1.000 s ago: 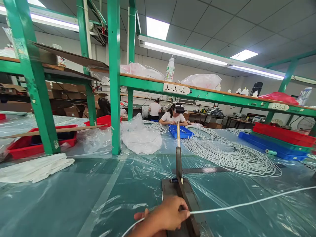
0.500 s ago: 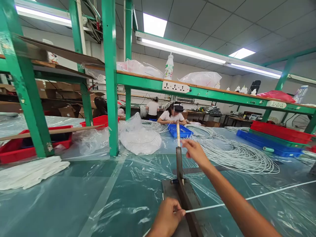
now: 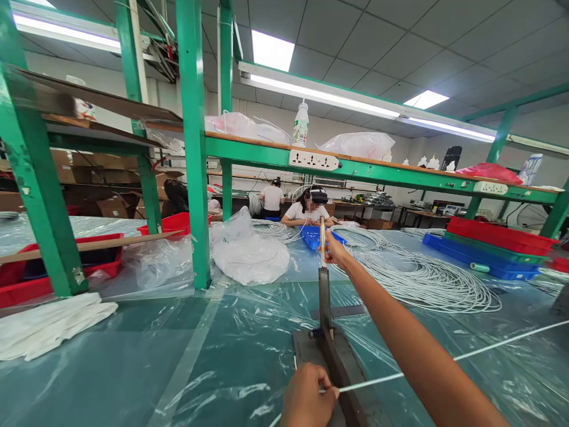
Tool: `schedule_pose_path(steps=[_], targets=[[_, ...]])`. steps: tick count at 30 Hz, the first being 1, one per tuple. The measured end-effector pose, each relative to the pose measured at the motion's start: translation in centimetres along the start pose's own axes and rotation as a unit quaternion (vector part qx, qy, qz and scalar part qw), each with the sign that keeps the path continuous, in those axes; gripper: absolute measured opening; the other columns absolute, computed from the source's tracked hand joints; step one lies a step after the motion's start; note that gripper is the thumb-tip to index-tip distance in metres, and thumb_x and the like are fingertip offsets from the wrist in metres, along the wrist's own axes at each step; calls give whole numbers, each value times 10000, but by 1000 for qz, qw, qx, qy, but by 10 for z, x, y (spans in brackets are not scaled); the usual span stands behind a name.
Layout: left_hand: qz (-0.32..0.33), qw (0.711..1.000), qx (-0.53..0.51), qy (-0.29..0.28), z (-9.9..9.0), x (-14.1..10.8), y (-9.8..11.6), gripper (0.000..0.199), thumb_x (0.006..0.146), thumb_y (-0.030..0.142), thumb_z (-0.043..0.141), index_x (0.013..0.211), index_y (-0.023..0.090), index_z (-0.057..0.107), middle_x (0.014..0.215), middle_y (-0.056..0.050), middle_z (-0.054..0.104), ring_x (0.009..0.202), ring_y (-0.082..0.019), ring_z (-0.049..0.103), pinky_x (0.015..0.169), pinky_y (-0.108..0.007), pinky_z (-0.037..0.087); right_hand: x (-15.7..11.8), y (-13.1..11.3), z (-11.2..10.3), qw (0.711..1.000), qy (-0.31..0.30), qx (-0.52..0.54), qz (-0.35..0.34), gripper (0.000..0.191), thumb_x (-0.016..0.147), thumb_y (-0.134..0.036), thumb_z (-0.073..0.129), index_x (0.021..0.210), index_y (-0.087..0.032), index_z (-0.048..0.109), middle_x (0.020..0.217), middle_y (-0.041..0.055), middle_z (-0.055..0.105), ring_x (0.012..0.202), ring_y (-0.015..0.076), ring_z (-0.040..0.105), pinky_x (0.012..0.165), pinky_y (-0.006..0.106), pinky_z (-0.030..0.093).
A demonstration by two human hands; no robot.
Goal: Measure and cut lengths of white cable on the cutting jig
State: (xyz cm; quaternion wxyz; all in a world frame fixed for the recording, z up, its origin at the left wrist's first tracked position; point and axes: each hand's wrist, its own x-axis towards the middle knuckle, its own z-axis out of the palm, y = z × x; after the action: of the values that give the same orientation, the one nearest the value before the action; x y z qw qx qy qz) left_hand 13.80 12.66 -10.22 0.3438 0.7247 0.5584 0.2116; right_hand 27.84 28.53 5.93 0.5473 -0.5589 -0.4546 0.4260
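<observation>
My right hand (image 3: 334, 248) is closed around the upright handle (image 3: 323, 258) of a bench-mounted lever cutter. The cutter's dark metal base (image 3: 306, 344) rests on the table below, with a spring at the pivot. Low in the view, my left hand (image 3: 310, 394) pinches a thin white cable (image 3: 373, 381) between thumb and fingers, beside the cutter's long bar (image 3: 340, 367). From there the cable runs rightward, passing behind my right forearm to the right edge. Part of the base is hidden by my left hand.
Coiled white cable (image 3: 427, 279) lies behind the cutter to the right. A blue tray (image 3: 313, 237) sits near a person across the table. White gloves (image 3: 53, 320) lie at left. A green post (image 3: 193, 148) and shelf with a power strip (image 3: 313, 160) stand ahead.
My right hand has moved from beside the lever handle to gripping it. My left hand still pinches the cable, nearly in the same place.
</observation>
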Motion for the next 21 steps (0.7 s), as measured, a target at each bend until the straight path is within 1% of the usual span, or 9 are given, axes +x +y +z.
schedule_pose_path(steps=[3, 6, 8, 10, 13, 15, 17, 19, 21], targets=[[-3, 1000, 9, 17, -3, -6, 7, 110, 702, 231, 574, 688, 169, 664, 736, -33, 650, 701, -159, 564, 599, -250, 313, -29, -13, -18, 999, -21, 43, -16, 484, 908, -555, 197, 872, -166, 482, 709, 7, 572, 407, 65, 450, 452, 208, 454], [9, 999, 18, 25, -3, -9, 9, 101, 702, 234, 585, 684, 178, 666, 733, -28, 654, 716, -160, 568, 605, -254, 308, -77, -22, -44, 996, -46, 81, -11, 490, 913, -538, 194, 872, -166, 509, 769, 45, 612, 561, 113, 594, 522, 221, 508], [24, 999, 28, 31, -3, -11, 9, 105, 717, 227, 576, 695, 189, 671, 729, -23, 657, 729, -162, 572, 617, -256, 316, -116, -20, -61, 994, -47, 94, 9, 396, 924, -457, 301, 786, -161, 524, 783, 57, 629, 597, 121, 619, 527, 204, 520], [40, 998, 28, 35, -3, -15, 11, 120, 740, 209, 561, 753, 214, 680, 752, -18, 665, 755, -169, 582, 644, -259, 343, -155, -11, -75, 994, -47, 93, 28, 277, 905, -328, 428, 725, -152, 544, 787, 61, 640, 581, 111, 615, 510, 178, 523], [61, 997, 28, 37, -4, -22, 13, 197, 778, 185, 535, 890, 267, 675, 857, -10, 686, 850, -186, 599, 738, -282, 400, -201, 7, -87, 993, -66, 93, 33, 84, 799, -205, 595, 821, -131, 627, 786, 63, 646, 606, 118, 616, 498, 159, 528], [82, 995, 40, 33, -5, -26, 15, 230, 798, 177, 512, 921, 283, 674, 935, 2, 695, 919, -198, 605, 809, -309, 419, -220, 16, -91, 991, -64, 112, 41, 232, 697, -187, 694, 916, -126, 647, 830, 66, 650, 641, 135, 623, 505, 164, 538], [115, 991, 69, 23, -6, -28, 17, 266, 820, 175, 465, 931, 287, 679, 981, 4, 700, 960, -220, 614, 842, -343, 438, -230, 21, -92, 987, -48, 139, 61, 367, 635, -206, 749, 977, -134, 641, 900, 76, 651, 668, 150, 630, 511, 174, 544], [141, 982, 126, 12, -8, -29, 20, 318, 838, 170, 405, 966, 281, 675, 971, -30, 705, 954, -264, 628, 820, -396, 466, -237, 23, -93, 983, -33, 157, 84, 471, 608, -229, 777, 1042, -145, 615, 952, 93, 651, 714, 174, 641, 532, 189, 552], [154, 970, 190, -2, -9, -30, 22, 366, 839, 146, 362, 1014, 265, 661, 945, -83, 705, 920, -307, 641, 774, -439, 491, -244, 25, -94, 982, -8, 151, 117, 546, 583, -233, 798, 1082, -161, 587, 940, 100, 655, 738, 195, 644, 523, 201, 552]])
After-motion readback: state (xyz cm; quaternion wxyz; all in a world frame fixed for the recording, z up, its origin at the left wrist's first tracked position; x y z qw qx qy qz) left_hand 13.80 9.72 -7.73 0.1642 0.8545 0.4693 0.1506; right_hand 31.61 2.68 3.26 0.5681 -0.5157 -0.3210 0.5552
